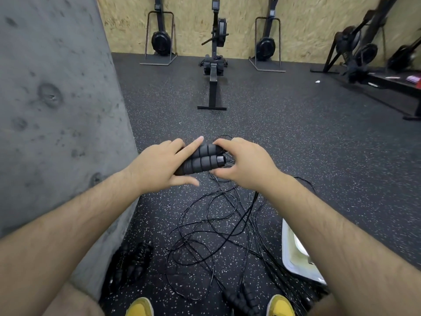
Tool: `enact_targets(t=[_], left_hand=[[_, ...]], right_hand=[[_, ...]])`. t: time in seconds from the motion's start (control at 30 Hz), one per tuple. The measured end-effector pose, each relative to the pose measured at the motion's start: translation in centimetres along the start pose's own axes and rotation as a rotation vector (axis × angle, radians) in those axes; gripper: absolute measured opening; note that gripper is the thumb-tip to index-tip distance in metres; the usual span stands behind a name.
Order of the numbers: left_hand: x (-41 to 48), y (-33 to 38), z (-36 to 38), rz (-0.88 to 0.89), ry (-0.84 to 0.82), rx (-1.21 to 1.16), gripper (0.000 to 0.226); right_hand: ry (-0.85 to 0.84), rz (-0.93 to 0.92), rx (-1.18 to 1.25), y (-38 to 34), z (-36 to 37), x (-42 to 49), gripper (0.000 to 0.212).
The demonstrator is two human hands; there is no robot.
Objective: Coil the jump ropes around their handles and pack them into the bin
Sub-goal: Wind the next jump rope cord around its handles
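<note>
Rubber floor (296,144) w/ ropes (255,231), OSB wall (246,10)

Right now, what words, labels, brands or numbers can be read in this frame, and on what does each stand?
None can be read.
The rowing machine monitor is dark and blurred, nothing legible.
The jump rope handles are plain black, no print shows.
The bin shows no label.
The small pale items at far right are too blurred to read.

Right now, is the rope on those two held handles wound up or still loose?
Still loose. The foam handles are bare of cord, and the black rope trails down from them into spread loops on the floor.
</note>
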State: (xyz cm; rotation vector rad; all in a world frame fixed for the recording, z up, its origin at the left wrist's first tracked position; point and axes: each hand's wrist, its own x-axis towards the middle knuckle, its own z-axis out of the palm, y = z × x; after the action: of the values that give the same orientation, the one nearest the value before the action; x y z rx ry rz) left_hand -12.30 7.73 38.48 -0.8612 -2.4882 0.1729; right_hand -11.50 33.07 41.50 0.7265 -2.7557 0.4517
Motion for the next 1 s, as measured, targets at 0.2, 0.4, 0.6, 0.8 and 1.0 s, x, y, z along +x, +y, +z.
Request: enact_targets(t=[0.2,0.4,0.6,0.8,1.0], left_hand=[[-0.1,0.1,0.0,-0.033,0.031,-0.038,0.077],[0.2,0.1,-0.4,0.031,-0.014,0.082,0.074],[0.3,1.1,0.4,0.075,-0.032,0.125,0.07],[0.0,1.7,-0.3,0.199,0.021,0.055,0.071],[-0.1,2.0,-1.9,0.169,0.112,0.026,0.079]], right_hand=[[-0.105,0.073,0.124,-0.2,-0.9,-0.5,0.054],[-0.191,0.131,0.055,-0.8,-1.9,-0.6,0.031],[-0.177,-0.07,-0.143,-2.0,-2.3,-0.9,0.025],[-0.034,-0.091,0.139,1.6,-2.0,0.3,0.015],[-0.13,0.099,0.611,2.4,-1.9,-0.1,0.022]])
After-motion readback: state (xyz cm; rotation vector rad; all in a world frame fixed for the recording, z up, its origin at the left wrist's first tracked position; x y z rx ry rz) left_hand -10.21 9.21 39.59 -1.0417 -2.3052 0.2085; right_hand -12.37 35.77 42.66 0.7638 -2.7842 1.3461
